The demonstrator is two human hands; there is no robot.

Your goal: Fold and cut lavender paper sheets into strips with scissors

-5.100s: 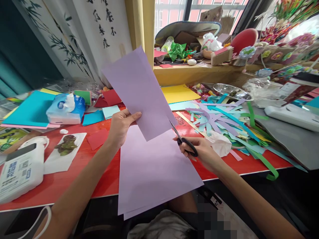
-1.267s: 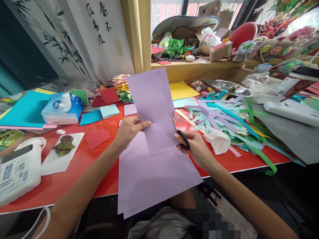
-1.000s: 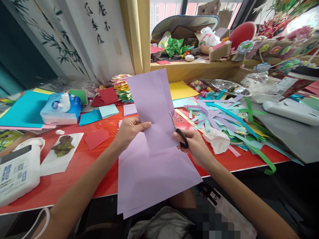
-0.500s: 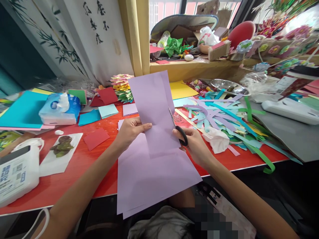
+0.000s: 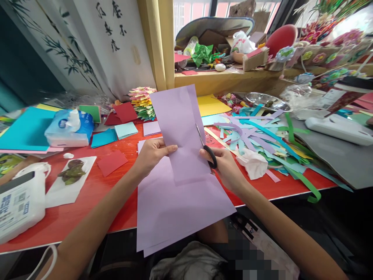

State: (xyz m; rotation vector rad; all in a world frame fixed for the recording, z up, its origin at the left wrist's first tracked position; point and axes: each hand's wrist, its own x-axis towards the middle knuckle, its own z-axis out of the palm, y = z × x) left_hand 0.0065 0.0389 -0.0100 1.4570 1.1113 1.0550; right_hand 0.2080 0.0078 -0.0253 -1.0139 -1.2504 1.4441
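Note:
My left hand pinches the left edge of an upright lilac paper sheet above the red table. My right hand grips black-handled scissors, whose blades bite into the sheet's right side, splitting off a narrow strip. Larger lilac sheets lie flat under both hands and hang over the table's front edge.
A heap of cut coloured strips and crumpled white paper lie to the right. A tissue pack, teal paper, red squares and a white wipes tub sit left. A cluttered windowsill runs behind.
Five seconds ago the sheet was tilted with the scissors at its lower right edge. Now it stands more upright, and the scissors have cut further up its right side.

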